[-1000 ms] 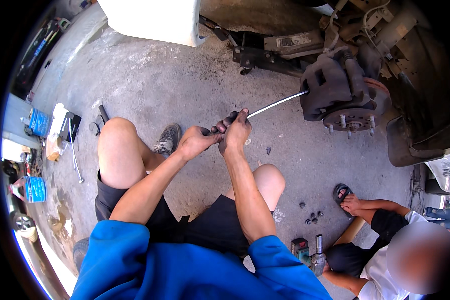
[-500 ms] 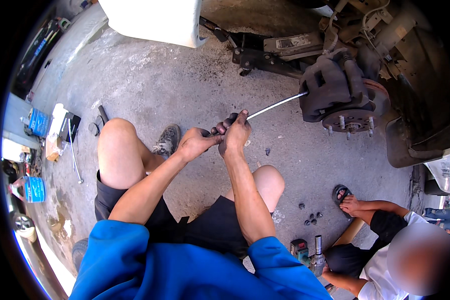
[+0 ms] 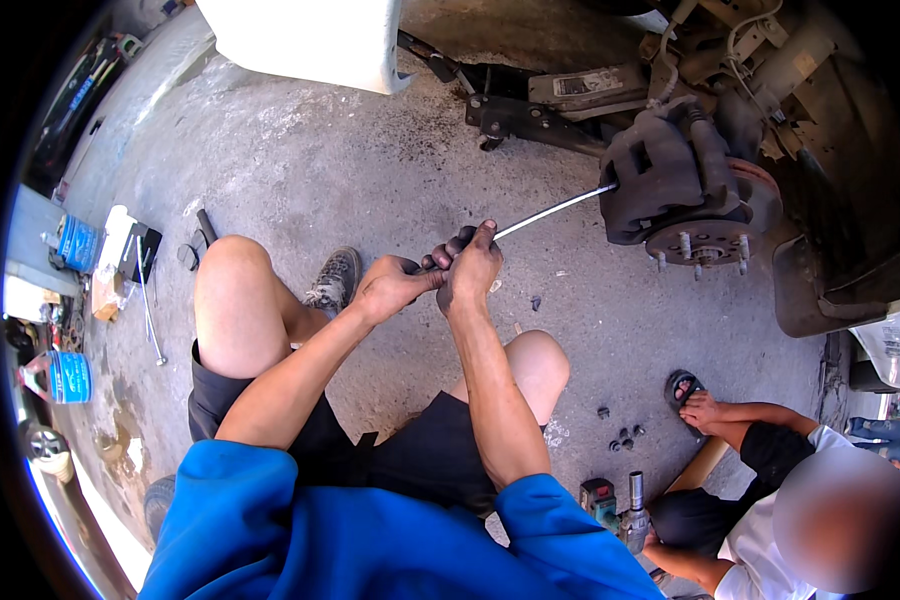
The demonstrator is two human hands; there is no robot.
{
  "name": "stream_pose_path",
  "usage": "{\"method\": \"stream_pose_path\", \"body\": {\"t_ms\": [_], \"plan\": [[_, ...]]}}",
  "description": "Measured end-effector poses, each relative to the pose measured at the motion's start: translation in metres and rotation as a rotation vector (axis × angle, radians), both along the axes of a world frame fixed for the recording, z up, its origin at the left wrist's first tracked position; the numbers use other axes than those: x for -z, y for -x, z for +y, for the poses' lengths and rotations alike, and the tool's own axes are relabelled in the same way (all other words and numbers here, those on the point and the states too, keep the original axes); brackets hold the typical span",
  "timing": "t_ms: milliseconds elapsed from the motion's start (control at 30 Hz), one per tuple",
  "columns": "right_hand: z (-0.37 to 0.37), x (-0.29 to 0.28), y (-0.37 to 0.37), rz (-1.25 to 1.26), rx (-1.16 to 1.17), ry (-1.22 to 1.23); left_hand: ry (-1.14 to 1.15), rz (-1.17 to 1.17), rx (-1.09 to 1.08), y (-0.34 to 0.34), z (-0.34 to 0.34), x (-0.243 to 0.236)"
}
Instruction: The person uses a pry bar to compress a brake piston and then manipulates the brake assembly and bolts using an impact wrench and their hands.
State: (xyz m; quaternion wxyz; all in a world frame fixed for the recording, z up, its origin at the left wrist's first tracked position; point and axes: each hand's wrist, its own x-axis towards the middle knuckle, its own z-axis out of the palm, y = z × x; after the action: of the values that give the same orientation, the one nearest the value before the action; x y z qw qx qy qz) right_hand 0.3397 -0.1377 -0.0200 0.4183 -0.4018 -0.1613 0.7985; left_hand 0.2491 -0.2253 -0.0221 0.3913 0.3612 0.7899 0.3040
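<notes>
Screwdriver — a long one with a dark handle and a slim bright shaft — ran from your two hands up and to the right, its tip resting against the left edge of the dark brake caliper. Your right hand was closed tight round the handle, thumb uppermost, fingers dark with grime. Your left hand was closed too, pressed against the butt of the handle just behind the right one, the two hands touching. Both forearms came up from your blue sleeves and met above your knees.

You sat low on the stained concrete floor, in dark shorts, your left knee raised and your right knee lower, below the hands. A grey shoe showed between the left knee and the hands. The caliper sat over the rusty brake disc and hub, whose studs pointed down toward the floor. A floor jack lay behind the hub, under the car.

At your lower right another person crouched, one hand resting on a sandalled foot. Several loose wheel nuts lay on the floor between your right knee and that foot, and an impact wrench stood just below them. Well off to your left lay a long wrench and blue tins.
</notes>
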Motion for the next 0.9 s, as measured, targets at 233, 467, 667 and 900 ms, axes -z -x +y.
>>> {"method": "stream_pose_path", "body": {"t_ms": [233,467,667,900], "plan": [[-0.0008,-0.0021,-0.0003,0.008,0.002,0.009,0.014,-0.006,-0.002,0.0006,-0.0004,-0.0002],[-0.0007,-0.0017,-0.0016,0.000,-0.006,0.005,0.004,0.005,0.001,0.0007,-0.0006,0.0025],[-0.0010,-0.0013,-0.0012,-0.001,0.000,0.018,0.004,-0.010,-0.005,0.0000,-0.0007,0.0016],[-0.0016,-0.0023,-0.0010,0.013,0.004,0.010,-0.004,-0.003,-0.003,0.0009,-0.0012,0.0037]]}}
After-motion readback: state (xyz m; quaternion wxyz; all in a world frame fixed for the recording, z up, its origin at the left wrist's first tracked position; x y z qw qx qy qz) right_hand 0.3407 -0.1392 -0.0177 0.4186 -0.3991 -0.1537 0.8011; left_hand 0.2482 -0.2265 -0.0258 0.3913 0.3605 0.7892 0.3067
